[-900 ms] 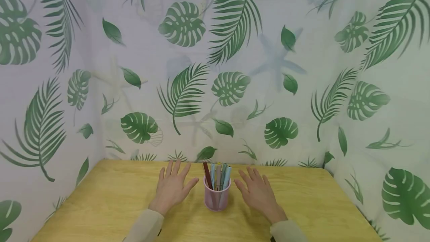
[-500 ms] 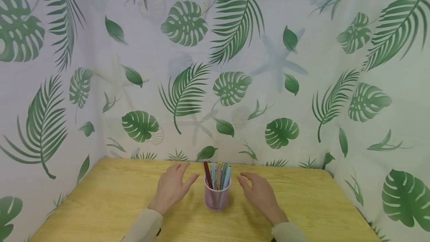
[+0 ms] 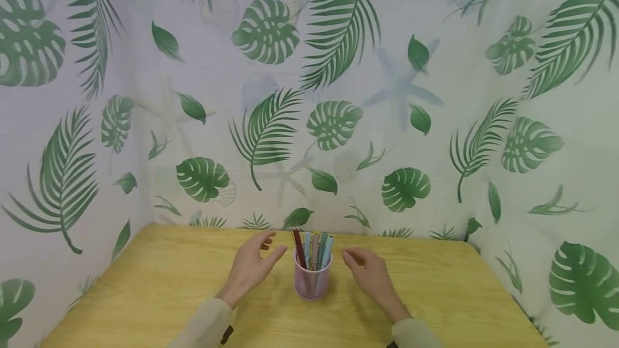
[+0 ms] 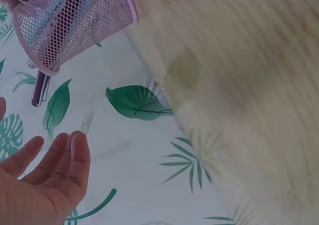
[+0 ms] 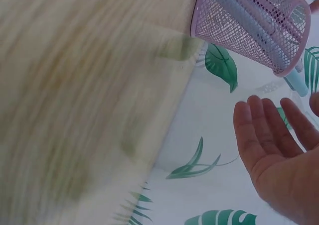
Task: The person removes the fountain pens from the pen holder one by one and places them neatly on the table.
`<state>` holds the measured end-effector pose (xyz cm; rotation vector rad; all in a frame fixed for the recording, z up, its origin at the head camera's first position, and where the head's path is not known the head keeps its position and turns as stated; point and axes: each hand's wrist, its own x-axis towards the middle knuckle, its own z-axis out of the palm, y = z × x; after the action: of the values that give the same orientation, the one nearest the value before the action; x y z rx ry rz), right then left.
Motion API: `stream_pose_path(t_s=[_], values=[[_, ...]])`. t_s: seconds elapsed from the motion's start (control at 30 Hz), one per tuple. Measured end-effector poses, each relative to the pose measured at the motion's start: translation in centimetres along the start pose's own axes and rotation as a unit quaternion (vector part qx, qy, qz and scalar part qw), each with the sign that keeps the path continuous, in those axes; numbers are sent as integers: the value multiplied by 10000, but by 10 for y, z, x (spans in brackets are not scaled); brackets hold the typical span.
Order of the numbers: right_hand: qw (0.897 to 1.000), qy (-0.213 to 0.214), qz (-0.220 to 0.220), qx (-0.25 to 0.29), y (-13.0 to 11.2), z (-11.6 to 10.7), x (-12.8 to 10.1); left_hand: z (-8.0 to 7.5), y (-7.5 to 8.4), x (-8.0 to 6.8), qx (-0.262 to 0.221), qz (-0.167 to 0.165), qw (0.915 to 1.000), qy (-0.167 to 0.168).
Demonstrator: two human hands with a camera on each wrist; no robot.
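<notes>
While pens (image 3: 313, 249) fill the mesh cup (image 3: 312, 279), both hands flank it.

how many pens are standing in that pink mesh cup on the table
5 tops show, bunched upright in the pink mesh cup: a dark red pen leftmost, pale blue, beige, teal and light blue pens rightward. More may be hidden behind.

The tabletop (image 4: 239, 85) smears into soft streaks in both wrist views, its grain unreadable. The mesh pen cup (image 4: 75, 23) is cut by the top edge in the left wrist view, and the pens (image 3: 313, 248) inside are too small from overhead to tell apart. The left hand (image 4: 37, 185) is cropped at the frame corner, and the right hand (image 5: 284, 155) likewise. Both sleeves run off the bottom edge.
</notes>
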<state>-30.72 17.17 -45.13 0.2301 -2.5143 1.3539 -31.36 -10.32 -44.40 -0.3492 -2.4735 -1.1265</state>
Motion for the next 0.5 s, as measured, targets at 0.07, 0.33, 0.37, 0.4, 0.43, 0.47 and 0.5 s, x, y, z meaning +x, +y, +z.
stream_pose_path(t_s=[0.07,0.33,0.37,0.4,0.43,0.47,0.5], values=[[9993,-119,85,354,2,2,-1,2,-2,0,-369,-83,9993,-16],[9873,-159,449,1514,4,10,-1,9,-6,-1,-1315,-93,9913,1],[9856,-142,477,1616,4,10,0,10,-6,-2,-1363,-64,9906,12],[9834,-136,515,1735,3,11,0,11,-5,-2,-1392,-10,9903,24],[9809,-121,580,1854,1,11,0,12,-5,-3,-1423,29,9898,28],[9786,-109,638,1955,0,11,0,12,-4,-4,-1464,37,9892,16],[9763,-97,695,2046,-1,12,0,13,-3,-4,-1484,82,9889,1]])
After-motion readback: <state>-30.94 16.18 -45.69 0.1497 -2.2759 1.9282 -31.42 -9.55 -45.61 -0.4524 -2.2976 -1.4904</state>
